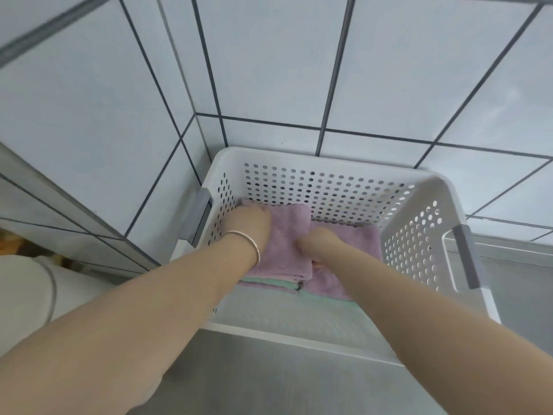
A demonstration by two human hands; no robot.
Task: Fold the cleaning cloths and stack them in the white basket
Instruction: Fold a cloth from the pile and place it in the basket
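Cleaning cloths lie stacked inside the white basket (425,205) on the steel desk (269,378). Your left hand (250,224) presses on the top purple cloth (287,235); whether its grip curls round the cloth you cannot tell. Your right hand (318,241) is buried beside it, grip hidden. Two purple cloths and at least one green cloth (269,282) show.

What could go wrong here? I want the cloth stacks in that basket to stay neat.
The left hand presses the top purple cloth, which may slide off the green cloths below. The right hand between the two stacks could drag an edge. The white basket might shift on the smooth metal counter.
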